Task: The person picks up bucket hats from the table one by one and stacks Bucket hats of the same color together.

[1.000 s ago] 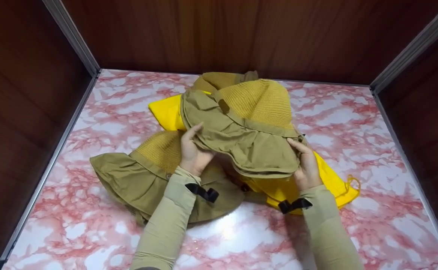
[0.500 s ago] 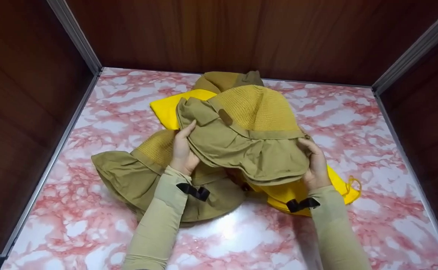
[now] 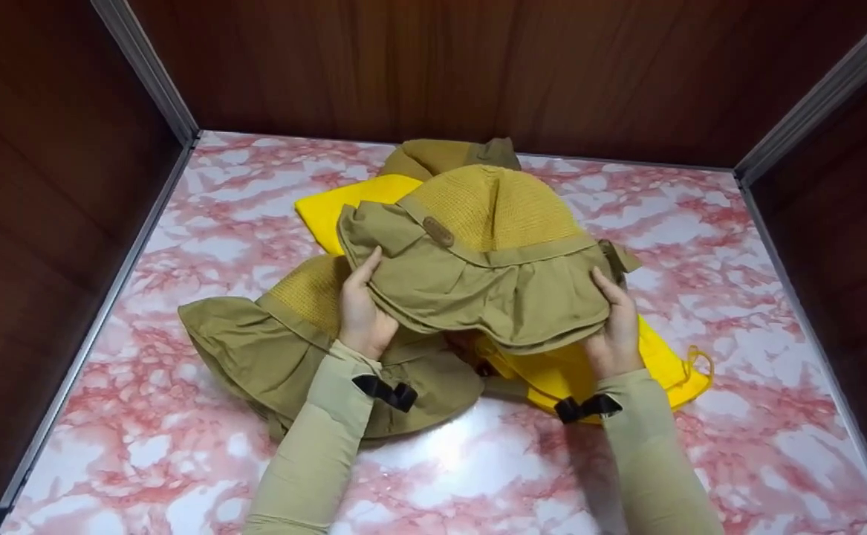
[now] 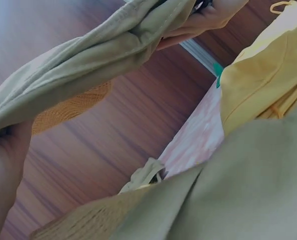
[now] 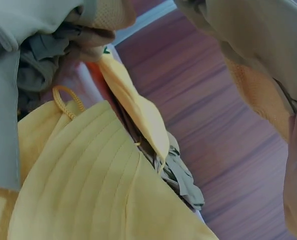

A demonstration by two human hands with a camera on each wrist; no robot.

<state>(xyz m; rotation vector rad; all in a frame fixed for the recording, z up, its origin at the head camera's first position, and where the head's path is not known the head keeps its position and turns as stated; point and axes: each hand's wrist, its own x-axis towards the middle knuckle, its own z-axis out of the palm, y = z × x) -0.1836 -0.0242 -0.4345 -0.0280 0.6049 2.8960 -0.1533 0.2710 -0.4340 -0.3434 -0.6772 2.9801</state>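
Note:
A sun hat (image 3: 494, 245) with a mustard knitted crown, a pleated khaki brim and a small brown tag (image 3: 438, 231) is held up over the pile. My left hand (image 3: 368, 312) grips the brim at its left edge, thumb on top. At the right edge, my right hand (image 3: 615, 327) holds the brim the same way; its fingers are hidden beneath. A khaki tie end (image 3: 622, 258) sticks out behind the right side. In the left wrist view, the brim (image 4: 88, 70) appears from its edge, stretched between both hands.
A similar khaki hat (image 3: 255, 349) lies at the left. Bright yellow hats (image 3: 667, 357) show under the held one, a yellow piece (image 3: 344, 204) at upper left. Another mustard and khaki hat (image 3: 433, 157) lies at the back. Dark wood panels (image 3: 433, 67) enclose the marbled tabletop (image 3: 143, 431).
The held hat has shifted slightly left and its crown has tipped lower, while its right tie end has come into sight. Both hands keep their grip on the brim.

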